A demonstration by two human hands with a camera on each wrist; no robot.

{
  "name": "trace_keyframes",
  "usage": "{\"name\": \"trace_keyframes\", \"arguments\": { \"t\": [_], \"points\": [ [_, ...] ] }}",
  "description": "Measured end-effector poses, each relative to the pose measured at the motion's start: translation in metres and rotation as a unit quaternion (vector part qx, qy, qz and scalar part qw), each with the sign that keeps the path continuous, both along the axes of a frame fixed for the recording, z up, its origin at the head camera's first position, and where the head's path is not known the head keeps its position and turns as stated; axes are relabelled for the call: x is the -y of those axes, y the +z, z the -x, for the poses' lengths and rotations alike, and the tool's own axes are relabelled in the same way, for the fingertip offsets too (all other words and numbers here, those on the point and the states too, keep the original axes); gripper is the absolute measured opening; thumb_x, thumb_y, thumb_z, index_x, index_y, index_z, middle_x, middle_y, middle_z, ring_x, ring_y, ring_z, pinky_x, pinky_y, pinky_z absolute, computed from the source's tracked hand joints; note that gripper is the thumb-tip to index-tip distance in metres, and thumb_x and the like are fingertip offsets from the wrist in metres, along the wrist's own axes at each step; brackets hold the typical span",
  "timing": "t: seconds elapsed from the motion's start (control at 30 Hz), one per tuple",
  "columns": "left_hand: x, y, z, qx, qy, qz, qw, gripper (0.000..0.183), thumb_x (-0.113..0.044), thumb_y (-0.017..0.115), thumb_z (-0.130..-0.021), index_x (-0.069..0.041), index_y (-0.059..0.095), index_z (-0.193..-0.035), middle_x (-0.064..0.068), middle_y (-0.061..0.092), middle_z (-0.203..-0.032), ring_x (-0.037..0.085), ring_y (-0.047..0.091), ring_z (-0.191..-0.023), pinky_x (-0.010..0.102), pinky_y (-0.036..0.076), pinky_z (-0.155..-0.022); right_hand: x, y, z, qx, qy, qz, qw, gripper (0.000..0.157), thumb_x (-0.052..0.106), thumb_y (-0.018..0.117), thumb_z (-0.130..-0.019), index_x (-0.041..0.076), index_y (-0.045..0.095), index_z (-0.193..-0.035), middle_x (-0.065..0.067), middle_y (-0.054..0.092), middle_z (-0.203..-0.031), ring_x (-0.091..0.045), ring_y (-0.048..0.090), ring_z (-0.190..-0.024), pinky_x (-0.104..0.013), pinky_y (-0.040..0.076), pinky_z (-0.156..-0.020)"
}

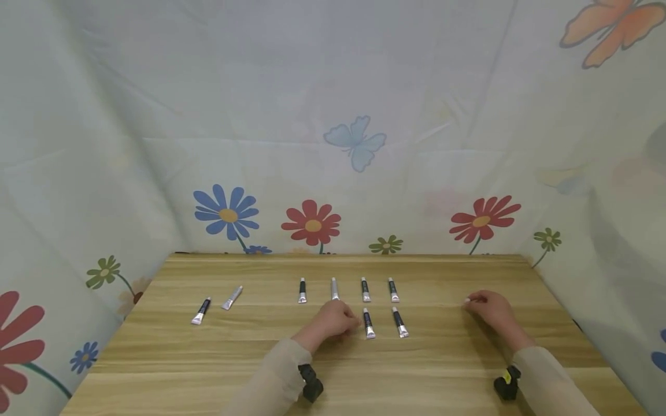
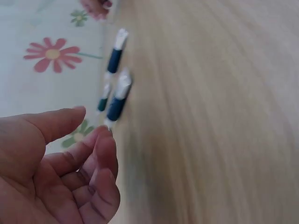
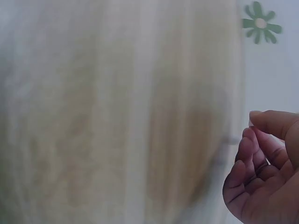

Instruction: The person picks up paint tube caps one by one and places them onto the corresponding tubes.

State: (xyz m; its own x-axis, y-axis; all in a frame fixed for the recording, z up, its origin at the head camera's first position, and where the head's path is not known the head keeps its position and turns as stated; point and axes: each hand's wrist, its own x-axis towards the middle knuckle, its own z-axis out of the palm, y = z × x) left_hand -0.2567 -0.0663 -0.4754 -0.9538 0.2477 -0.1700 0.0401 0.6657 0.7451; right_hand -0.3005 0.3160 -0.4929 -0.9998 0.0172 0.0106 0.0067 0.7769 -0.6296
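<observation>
Small paint tubes with silver ends lie on the wooden table. My left hand (image 1: pixel 333 320) is over the middle, thumb apart from loosely bent fingers, nothing between them. Its fingertips come close to a dark-labelled tube (image 1: pixel 368 323), which also shows as a blue tube (image 2: pixel 119 98) in the left wrist view. Just behind that hand lies a silver-grey tube (image 1: pixel 335 288), its lower end covered. To the right is another dark tube (image 1: pixel 400 322). My right hand (image 1: pixel 491 312), held over the table's right side, pinches a small white thing (image 1: pixel 466 300) between thumb and forefinger; its kind is mostly hidden.
More dark tubes stand in the back row: one at left (image 1: pixel 303 290), two at right, including the rightmost tube (image 1: pixel 393 290). At the far left lie a dark tube (image 1: pixel 201 311) and a silver tube (image 1: pixel 232 297). A flower-printed cloth (image 1: pixel 395 190) hangs behind the table (image 1: pixel 442 375).
</observation>
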Motion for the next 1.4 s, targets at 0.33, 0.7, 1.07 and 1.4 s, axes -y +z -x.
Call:
{"name": "trace_keyframes", "arguments": {
  "t": [0.33,0.7,1.07,1.4],
  "points": [
    [0.062,0.025,-0.012,-0.082,0.060,0.040,0.9941,0.018,-0.022,0.069,-0.098,-0.005,0.076,-0.100,0.005,0.071,-0.090,0.015,0.055,-0.078,0.029,0.048,-0.068,-0.001,0.029,-0.016,0.010,-0.019,0.051,0.998,0.038,0.022,0.058,-0.104,-0.011,0.060,-0.123,-0.029,0.067,-0.111,-0.026,0.063,-0.092,-0.027,0.048,-0.070],
    [0.151,0.043,-0.031,-0.106,0.137,0.061,0.9830,0.034,-0.020,0.063,-0.101,0.003,0.067,-0.125,0.020,0.071,-0.113,0.030,0.068,-0.100,0.042,0.057,-0.080,0.006,0.058,-0.046,-0.009,-0.014,0.068,0.998,0.052,0.036,0.057,-0.105,-0.009,0.056,-0.133,-0.029,0.066,-0.119,-0.011,0.058,-0.086,-0.025,0.053,-0.070],
    [0.237,0.038,-0.029,-0.077,0.180,0.142,0.9704,0.055,-0.024,0.053,-0.104,0.015,0.046,-0.143,0.043,0.046,-0.144,0.059,0.046,-0.133,0.066,0.044,-0.106,0.022,0.076,-0.066,-0.045,-0.002,0.095,0.994,0.049,0.035,0.061,-0.103,-0.006,0.060,-0.130,-0.014,0.071,-0.110,0.005,0.054,-0.080,-0.020,0.052,-0.071],
    [0.273,0.028,-0.015,-0.044,0.212,0.197,0.9562,0.049,-0.020,0.058,-0.100,0.020,0.056,-0.128,0.040,0.059,-0.131,0.057,0.056,-0.121,0.061,0.049,-0.100,0.050,0.082,-0.066,-0.043,0.025,0.106,0.993,0.043,0.033,0.064,-0.102,-0.002,0.063,-0.126,-0.013,0.069,-0.107,-0.004,0.057,-0.084,-0.023,0.053,-0.074]
  ]
}}
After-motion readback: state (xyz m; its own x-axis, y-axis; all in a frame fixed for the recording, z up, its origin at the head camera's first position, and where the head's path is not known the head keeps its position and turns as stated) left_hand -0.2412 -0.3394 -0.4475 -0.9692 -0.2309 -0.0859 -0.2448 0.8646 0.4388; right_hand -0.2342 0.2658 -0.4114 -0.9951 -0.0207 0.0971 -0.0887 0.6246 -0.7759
